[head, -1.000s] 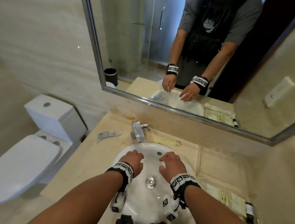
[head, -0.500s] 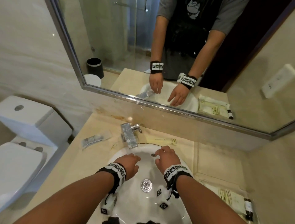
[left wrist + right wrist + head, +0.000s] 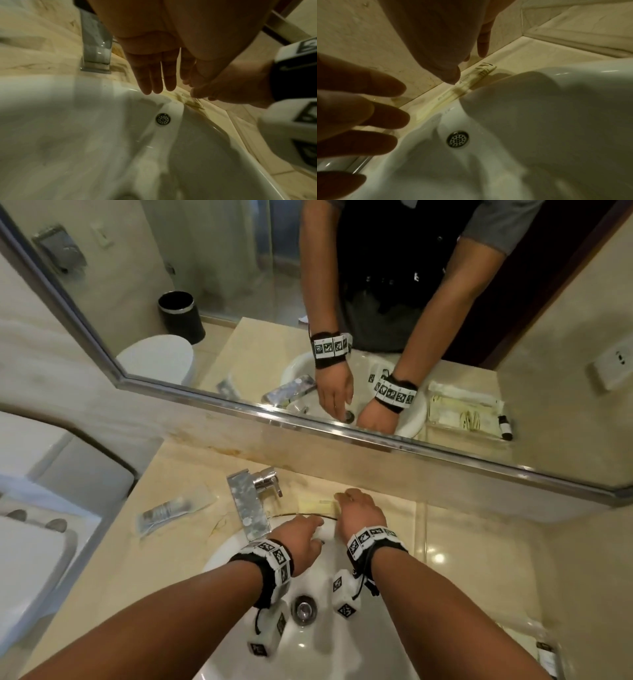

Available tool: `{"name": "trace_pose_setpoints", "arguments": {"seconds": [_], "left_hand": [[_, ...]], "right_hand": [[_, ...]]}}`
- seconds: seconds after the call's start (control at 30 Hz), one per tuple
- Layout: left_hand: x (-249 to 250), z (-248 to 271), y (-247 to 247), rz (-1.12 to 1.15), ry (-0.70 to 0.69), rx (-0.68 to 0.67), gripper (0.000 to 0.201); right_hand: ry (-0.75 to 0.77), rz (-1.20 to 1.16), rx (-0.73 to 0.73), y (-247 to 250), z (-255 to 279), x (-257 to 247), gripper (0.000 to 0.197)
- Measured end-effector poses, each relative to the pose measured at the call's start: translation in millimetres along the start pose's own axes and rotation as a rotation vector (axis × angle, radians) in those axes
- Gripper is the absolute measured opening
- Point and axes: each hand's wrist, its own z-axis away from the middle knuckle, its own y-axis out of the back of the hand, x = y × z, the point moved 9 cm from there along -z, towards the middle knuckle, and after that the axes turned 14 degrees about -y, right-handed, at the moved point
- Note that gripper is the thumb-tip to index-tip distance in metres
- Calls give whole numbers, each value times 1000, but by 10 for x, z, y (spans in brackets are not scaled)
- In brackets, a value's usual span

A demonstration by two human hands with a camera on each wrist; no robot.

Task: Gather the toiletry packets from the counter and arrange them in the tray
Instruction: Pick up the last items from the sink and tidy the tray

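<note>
Counter (image 3: 109, 546): beige marble, with a white sink (image 3: 318, 642) set into it.
Faucet (image 3: 248, 505): chrome, left of the left hand's fingers (image 3: 310, 523).
Yellow packet (image 3: 317, 506): flat behind the sink rim, under the right hand's fingertips (image 3: 339, 497).
Clear packet (image 3: 174, 508): lies left of the faucet, well apart from both hands.
Tray (image 3: 544, 655): front right corner, mostly cut off.

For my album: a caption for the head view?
Right hand reaches a yellow packet behind the sink; left hand hovers nearby.
</note>
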Motion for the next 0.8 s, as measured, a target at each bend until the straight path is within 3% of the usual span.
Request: {"name": "trace_pose_setpoints", "arguments": {"seconds": [0.27, 0.53, 0.8], "left_hand": [[-119, -133, -94, -13, 111, 43, 54], [-145, -115, -144, -36, 115, 27, 50], [22, 40, -104, -86, 55, -8, 52]], "right_hand": [[-17, 151, -40, -161, -357, 97, 55], [-88, 161, 5, -159, -455, 170, 46], [85, 62, 140, -55, 129, 192, 24]]}}
